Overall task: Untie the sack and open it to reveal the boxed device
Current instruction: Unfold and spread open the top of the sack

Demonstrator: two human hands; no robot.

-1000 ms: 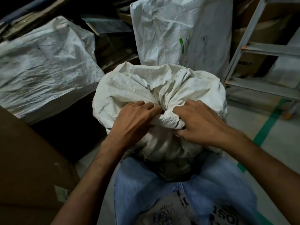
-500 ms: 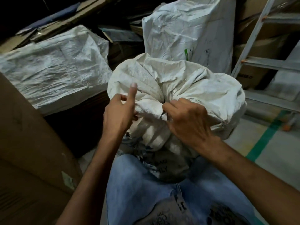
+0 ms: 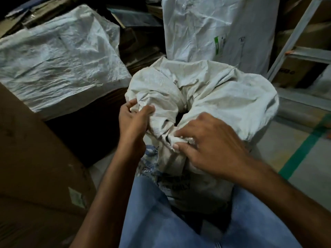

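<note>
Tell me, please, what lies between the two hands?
In the head view, only cloth of the sack lies there: a twisted fold runs from the left hand to the right hand, and both hands grip it.

Two other white sacks, brown box at left, metal ladder, green floor stripe, blue jeans
</note>
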